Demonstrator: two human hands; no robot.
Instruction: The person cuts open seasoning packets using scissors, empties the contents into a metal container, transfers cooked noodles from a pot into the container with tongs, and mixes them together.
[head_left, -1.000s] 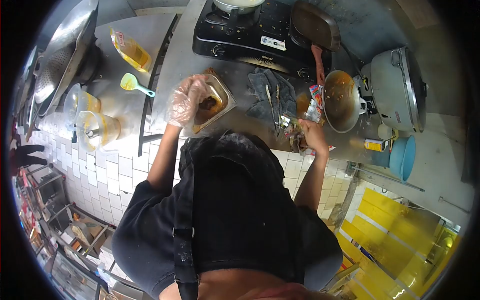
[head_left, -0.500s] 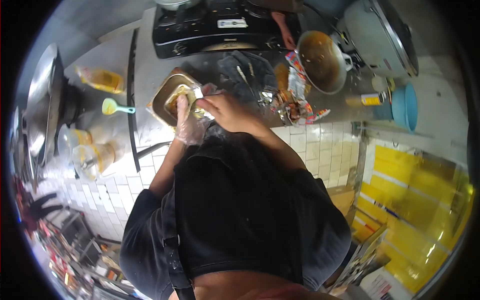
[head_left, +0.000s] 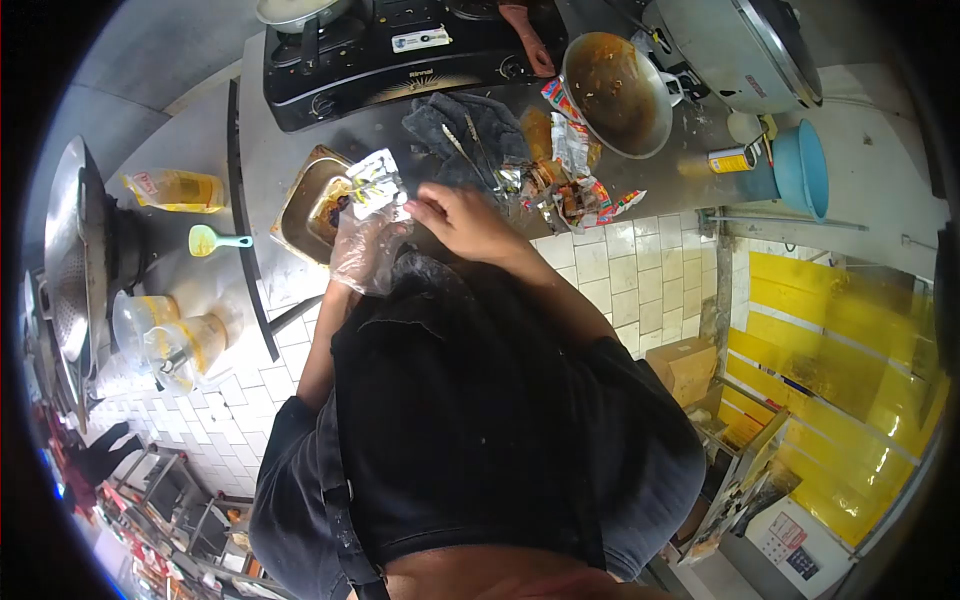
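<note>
Over the near right side of a metal tray (head_left: 292,215) with dark brown food inside, my left hand (head_left: 362,250) wears a clear plastic glove, its fingers around the lower part of a silver-and-white packet (head_left: 376,184). Bare, my right hand (head_left: 462,222) pinches the packet's right edge with thumb and finger. Right of the tray, a dark grey cloth (head_left: 455,135) lies with metal tongs (head_left: 462,150) on it. Crumpled wrappers (head_left: 585,200) are heaped further right, below a stained pan (head_left: 620,95).
A black gas stove (head_left: 400,70) stands behind. At right are a large pot (head_left: 725,55), a small can (head_left: 731,160) and a blue bowl (head_left: 801,170). At left are a yellow packet (head_left: 175,190), a green spoon (head_left: 215,241) and plastic jugs (head_left: 190,345). A person (head_left: 95,455) is far left.
My right hand has moved from the wrappers at right to the tray, where both hands now hold a packet. The camera view has shifted, so the counter items sit further left.
</note>
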